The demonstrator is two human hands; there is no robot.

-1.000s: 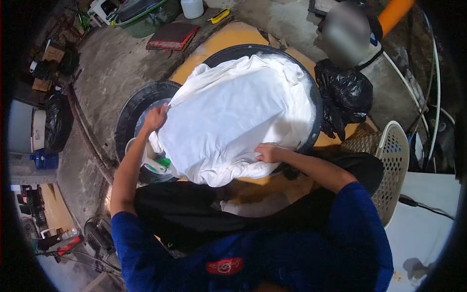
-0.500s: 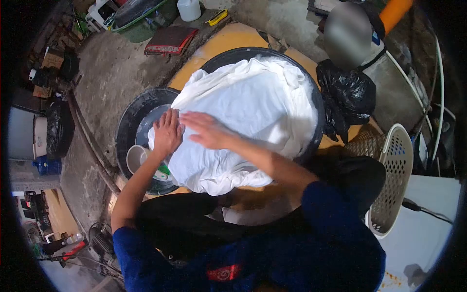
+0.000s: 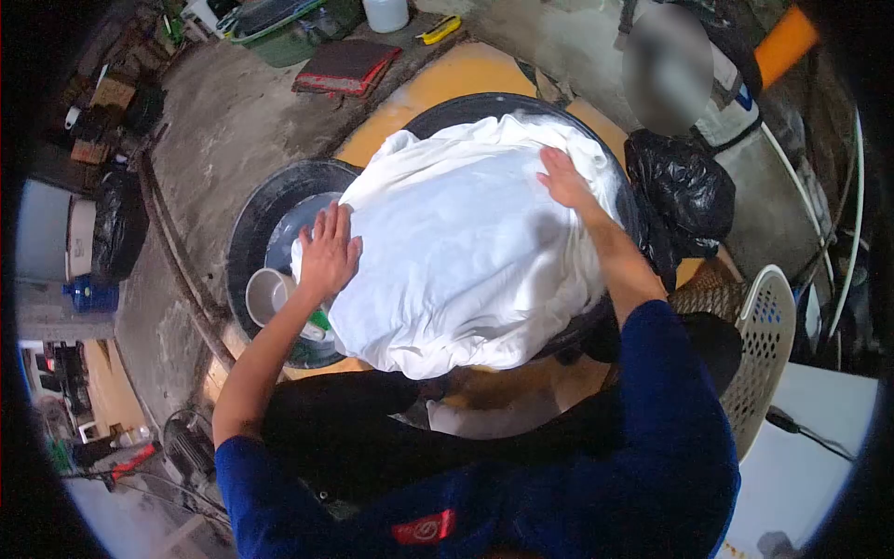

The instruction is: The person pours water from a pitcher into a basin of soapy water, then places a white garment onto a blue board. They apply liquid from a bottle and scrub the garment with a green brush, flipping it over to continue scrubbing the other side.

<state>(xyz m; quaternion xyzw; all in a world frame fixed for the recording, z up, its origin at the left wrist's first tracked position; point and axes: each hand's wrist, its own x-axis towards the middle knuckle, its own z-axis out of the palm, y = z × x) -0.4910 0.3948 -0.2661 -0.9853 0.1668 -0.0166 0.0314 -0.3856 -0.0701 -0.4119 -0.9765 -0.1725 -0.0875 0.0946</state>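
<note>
A large white cloth (image 3: 466,252) lies spread over a big black round tub (image 3: 447,110), hanging over its near rim. My left hand (image 3: 328,252) lies flat with fingers apart on the cloth's left edge. My right hand (image 3: 562,177) rests flat on the far right part of the cloth, fingers spread. Neither hand grips anything.
A smaller black tub (image 3: 251,233) with water, a grey cup (image 3: 267,293) and a green-and-white item stands to the left. A black plastic bag (image 3: 680,196) and a white perforated basket (image 3: 768,317) are at the right. Another person is behind the tub. Clutter lines the concrete floor at the far left.
My right hand has swept across the cloth from its near edge, over the left side, to the far right. My left hand has let go of the edge and lies flat.
</note>
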